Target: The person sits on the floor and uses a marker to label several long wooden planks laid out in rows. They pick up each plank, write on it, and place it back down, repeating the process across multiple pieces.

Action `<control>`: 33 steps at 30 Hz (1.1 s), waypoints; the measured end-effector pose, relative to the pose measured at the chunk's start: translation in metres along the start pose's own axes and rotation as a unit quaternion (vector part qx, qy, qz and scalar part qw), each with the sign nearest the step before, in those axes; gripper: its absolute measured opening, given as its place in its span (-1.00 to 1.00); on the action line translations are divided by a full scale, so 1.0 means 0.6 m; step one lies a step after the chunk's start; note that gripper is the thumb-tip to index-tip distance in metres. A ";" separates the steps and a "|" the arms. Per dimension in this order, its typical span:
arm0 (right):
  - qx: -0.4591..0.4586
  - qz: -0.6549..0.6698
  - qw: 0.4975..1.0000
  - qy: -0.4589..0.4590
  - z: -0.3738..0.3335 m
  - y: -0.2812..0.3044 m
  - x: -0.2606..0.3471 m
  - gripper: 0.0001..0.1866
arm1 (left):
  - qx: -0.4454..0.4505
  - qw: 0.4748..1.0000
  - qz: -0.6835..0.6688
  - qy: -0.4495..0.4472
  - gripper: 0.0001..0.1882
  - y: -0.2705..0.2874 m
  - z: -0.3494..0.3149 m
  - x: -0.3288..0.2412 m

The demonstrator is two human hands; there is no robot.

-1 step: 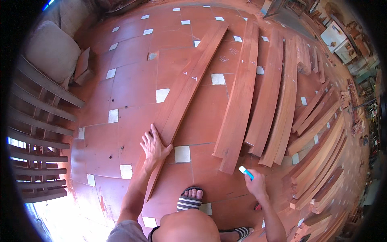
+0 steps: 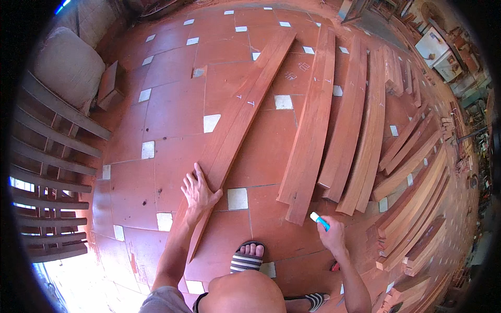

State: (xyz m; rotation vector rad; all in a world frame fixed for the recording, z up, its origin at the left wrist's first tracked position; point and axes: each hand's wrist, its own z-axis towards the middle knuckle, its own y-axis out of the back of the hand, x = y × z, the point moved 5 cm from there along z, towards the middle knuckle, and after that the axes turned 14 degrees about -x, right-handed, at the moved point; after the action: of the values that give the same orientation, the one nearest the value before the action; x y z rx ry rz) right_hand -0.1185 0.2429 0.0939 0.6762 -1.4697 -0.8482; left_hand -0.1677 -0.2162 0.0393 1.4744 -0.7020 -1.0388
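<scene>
My left hand lies with spread fingers across a pair of long reddish-brown planks, side by side and slanting from the lower left to the top middle of the floor. Its thumb is at their right edge. Short white marks show on the wood further up. My right hand, closed, holds a blue chalk holder with a white tip pointing up and left. That tip is apart from the wood. Just beyond it lies the near end of another marked plank pair.
More planks lie to the right, with stacked timber further right. A dark slatted frame and a wooden block are at the left. My sandalled foot stands on the tiled floor.
</scene>
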 end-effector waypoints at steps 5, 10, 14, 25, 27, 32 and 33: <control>-0.030 0.060 0.998 0.000 0.033 -0.005 0.065 -0.76 | -0.006 1.000 0.008 0.004 0.38 0.007 -0.027 0.044; -0.055 0.121 0.991 -0.002 0.031 -0.020 0.078 -0.75 | -0.024 1.000 0.003 -0.006 0.39 0.002 -0.025 0.045; -0.047 0.153 0.986 -0.049 0.016 -0.031 0.065 -0.77 | -0.018 1.000 0.015 -0.001 0.39 0.003 -0.025 0.044; -0.011 0.155 0.986 -0.060 0.005 -0.044 0.067 -0.69 | -0.024 1.000 0.009 0.004 0.39 0.000 -0.026 0.048; -0.001 0.163 0.984 -0.076 0.002 -0.050 0.068 -0.69 | -0.018 1.000 0.010 0.012 0.40 0.003 -0.025 0.052; 0.032 0.198 0.975 -0.093 0.011 -0.061 0.122 -0.65 | -0.073 0.983 -0.102 -0.131 0.04 0.076 -0.061 -0.045; 0.035 0.240 0.965 -0.100 0.016 -0.074 0.131 -0.64 | -0.053 0.968 -0.171 -0.175 -0.05 0.093 -0.076 -0.082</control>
State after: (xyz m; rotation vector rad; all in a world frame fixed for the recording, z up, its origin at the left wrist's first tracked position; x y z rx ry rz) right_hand -0.1381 0.1547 0.1014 0.2648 -1.7570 -0.4964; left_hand -0.1410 -0.1626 0.1028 1.3605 -0.6358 -1.6046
